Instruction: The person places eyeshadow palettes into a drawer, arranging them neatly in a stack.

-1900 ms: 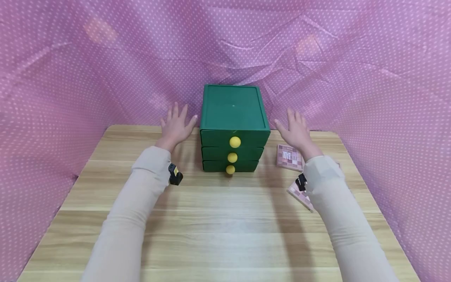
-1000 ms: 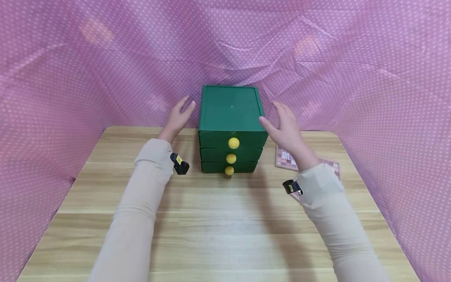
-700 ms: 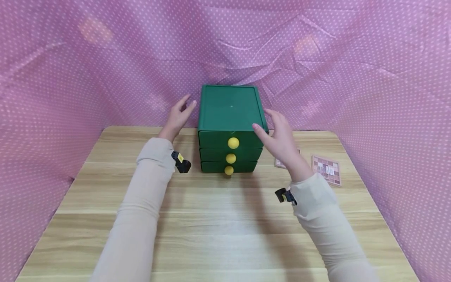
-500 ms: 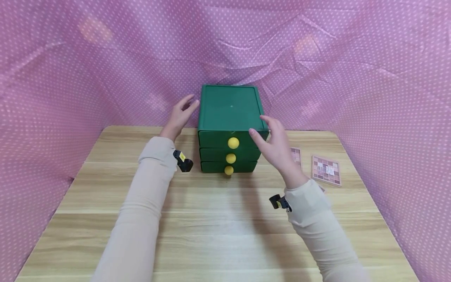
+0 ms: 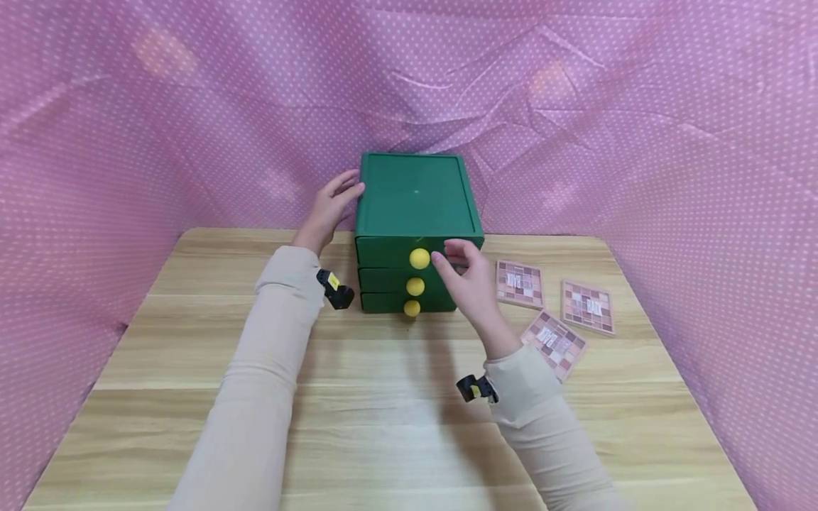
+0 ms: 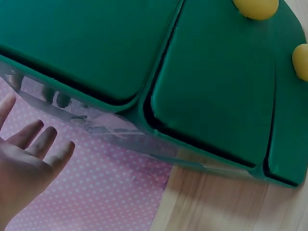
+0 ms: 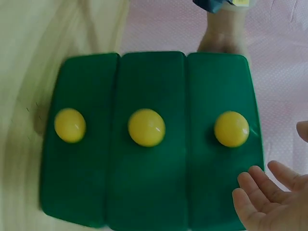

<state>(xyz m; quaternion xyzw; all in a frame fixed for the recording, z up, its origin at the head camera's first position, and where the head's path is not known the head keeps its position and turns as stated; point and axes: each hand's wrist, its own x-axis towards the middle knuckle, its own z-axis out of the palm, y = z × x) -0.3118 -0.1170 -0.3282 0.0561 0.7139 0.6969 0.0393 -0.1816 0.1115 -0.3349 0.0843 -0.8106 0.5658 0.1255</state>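
Observation:
A green cabinet of three drawers point(image 5: 415, 195) stands at the back of the table, every drawer pushed in. Each drawer front bears a round yellow knob; the top knob point(image 5: 419, 258) is the largest in the head view. My left hand point(image 5: 327, 211) is at the cabinet's left side, fingertips right at its upper edge; in the left wrist view its fingers point(image 6: 42, 140) are spread beside the glossy side wall. My right hand point(image 5: 471, 285) is in front of the drawers, thumb and fingers parted, just right of the top knob point(image 7: 232, 129). Nothing is held in it.
Three pink checkered palettes lie flat at the right: one palette point(image 5: 520, 284) near the cabinet, another point(image 5: 588, 306) farther right, a third point(image 5: 554, 344) partly behind the right sleeve. Pink dotted cloth point(image 5: 255, 106) hangs around the wooden table point(image 5: 383, 426).
My right hand has moved from beyond the cabinet's right side toward me and left, to the top knob. My left hand has closed in on the cabinet's left edge. The palettes are now uncovered.

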